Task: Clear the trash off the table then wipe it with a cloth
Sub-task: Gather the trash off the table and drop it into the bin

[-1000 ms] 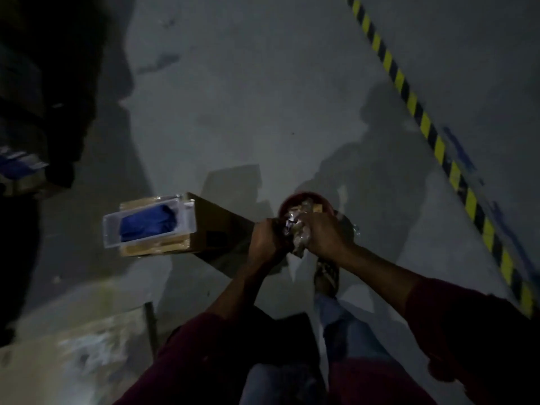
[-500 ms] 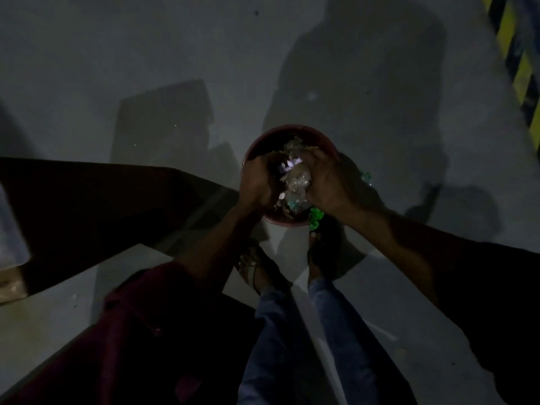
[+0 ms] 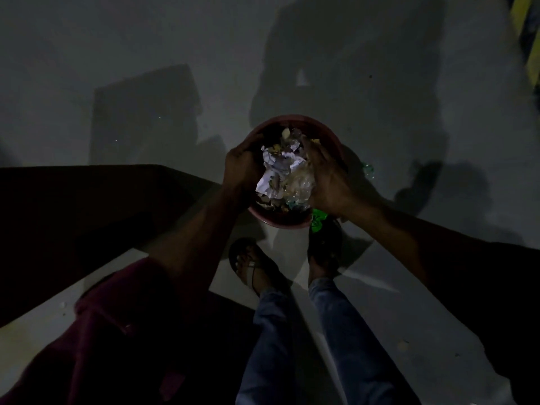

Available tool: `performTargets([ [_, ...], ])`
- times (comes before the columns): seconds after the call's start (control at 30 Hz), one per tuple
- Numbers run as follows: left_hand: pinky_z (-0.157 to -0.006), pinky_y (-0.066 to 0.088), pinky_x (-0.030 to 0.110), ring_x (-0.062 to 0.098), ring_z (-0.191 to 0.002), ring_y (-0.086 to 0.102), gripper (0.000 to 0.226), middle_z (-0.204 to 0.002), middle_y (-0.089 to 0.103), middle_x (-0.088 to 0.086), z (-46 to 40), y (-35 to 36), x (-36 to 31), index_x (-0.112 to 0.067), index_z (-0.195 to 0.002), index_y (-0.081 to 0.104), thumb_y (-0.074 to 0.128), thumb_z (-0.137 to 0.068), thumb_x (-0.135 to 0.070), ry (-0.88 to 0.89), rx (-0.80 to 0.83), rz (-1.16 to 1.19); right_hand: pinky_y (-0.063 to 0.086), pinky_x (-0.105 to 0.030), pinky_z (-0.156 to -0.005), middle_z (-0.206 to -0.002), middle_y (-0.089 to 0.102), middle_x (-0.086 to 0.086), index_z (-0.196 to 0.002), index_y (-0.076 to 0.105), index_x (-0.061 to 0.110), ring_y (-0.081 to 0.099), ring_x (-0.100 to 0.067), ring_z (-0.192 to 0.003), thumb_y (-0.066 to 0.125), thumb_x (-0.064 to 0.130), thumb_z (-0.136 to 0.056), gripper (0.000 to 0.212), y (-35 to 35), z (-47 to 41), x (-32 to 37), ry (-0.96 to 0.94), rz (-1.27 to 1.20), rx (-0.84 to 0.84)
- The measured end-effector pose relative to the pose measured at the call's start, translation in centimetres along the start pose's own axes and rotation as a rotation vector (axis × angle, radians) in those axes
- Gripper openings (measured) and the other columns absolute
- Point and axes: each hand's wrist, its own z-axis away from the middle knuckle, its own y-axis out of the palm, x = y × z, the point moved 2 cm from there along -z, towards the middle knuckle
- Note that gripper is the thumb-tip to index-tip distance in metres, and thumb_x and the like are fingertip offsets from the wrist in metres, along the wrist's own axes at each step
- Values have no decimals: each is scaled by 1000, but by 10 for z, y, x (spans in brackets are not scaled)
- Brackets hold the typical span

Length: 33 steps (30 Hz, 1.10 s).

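Note:
A round red bin (image 3: 279, 222) stands on the grey floor just ahead of my feet. Over its mouth I hold a clump of trash (image 3: 279, 171), crumpled white paper and clear plastic, between both hands. My left hand (image 3: 242, 166) grips the clump's left side with curled fingers. My right hand (image 3: 330, 179) presses against its right side, fingers spread and fairly straight. More scraps lie inside the bin under the clump. The scene is very dark.
A green wrapper (image 3: 317, 220) lies by my right foot beside the bin, and a pale green scrap (image 3: 368, 170) lies on the floor to its right. A dark box-like surface (image 3: 87, 206) fills the left side. Yellow-black floor tape (image 3: 526, 33) runs at top right.
I have come closer to the bin and now look straight down into it. My hands have lowered the trash over its mouth and drawn slightly apart, so the clump spreads.

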Motion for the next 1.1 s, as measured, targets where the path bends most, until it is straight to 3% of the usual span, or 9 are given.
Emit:
performTargets([
  [0.13, -100, 55, 29, 19, -112, 70, 38, -122, 73, 7, 2, 0, 10, -7, -124, 70, 58, -91, 6, -80, -38, 241, 29, -44, -121, -161, 28, -18, -160, 18, 13, 28, -35, -148, 76, -1, -74, 105, -4, -2, -1, -5, 8, -124],
  [0.3, -91, 60, 46, 21, -96, 75, 31, -102, 78, 5, 3, -8, 21, -13, -105, 78, 69, -78, 0, -127, -158, 291, 41, -29, -82, -136, 47, -16, -133, 52, 13, 57, -30, -107, 63, -3, -80, 57, -8, 5, -2, -24, -10, -352],
  [0.4, -88, 60, 43, 17, -91, 75, 24, -98, 79, 1, 5, -10, 21, -17, -100, 80, 76, -77, -10, -113, -220, 239, 46, -29, -81, -126, 51, -5, -115, 58, 21, 56, -12, -95, 62, 1, -84, 37, -4, 3, -10, -7, -80, -369],
  [0.53, -91, 60, 38, 13, -97, 73, 26, -109, 77, -1, 14, 2, 18, -21, -107, 77, 76, -82, -25, -72, -79, 145, 35, -43, -116, -156, 38, -16, -152, 39, 19, 39, -37, -141, 66, 30, -86, 73, 20, -7, -26, 51, 60, -96],
  [0.6, -90, 59, 38, 12, -98, 71, 30, -119, 74, 0, 17, 12, 21, -20, -118, 73, 68, -89, -26, -31, 112, 53, 34, -54, -118, -166, 19, -13, -159, 23, 28, 26, -40, -149, 65, 35, -82, 88, 36, -16, -36, 75, 66, 31],
  [0.7, -79, 55, 26, 9, -89, 68, 41, -127, 69, 0, 26, 22, 30, -17, -136, 63, 61, -95, -22, 2, 213, -102, 31, -52, -120, -170, 6, -10, -160, 18, 28, 14, -38, -154, 64, 28, -86, 87, 49, -31, -45, 68, 136, 185],
  [0.87, -68, 53, 14, 16, -83, 70, 41, -110, 70, 3, 61, 7, 46, -9, -137, 59, 62, -97, -18, -37, 145, -135, 42, -44, -113, -149, 50, -20, -141, 55, 7, 49, -38, -136, 50, 39, -82, 67, 25, -13, -23, 24, -81, 4],
  [1.0, -68, 54, 29, 17, -73, 69, 30, -95, 75, 12, 113, -23, 32, -3, -110, 73, 60, -92, -24, -29, 169, -190, 46, -36, -103, -123, 69, -23, -120, 70, 0, 62, -41, -117, 54, 21, -82, 47, -13, 39, 11, 3, 11, -112],
  [1.1, -51, 45, 9, -1, -58, 61, 20, -88, 71, 2, 164, -52, -1, -4, -109, 72, 64, -95, -16, -136, 204, -153, 52, -42, -95, -106, 74, -22, -107, 74, 0, 69, -43, -101, 51, 21, -77, 43, -42, 89, 29, -98, 3, -90],
])
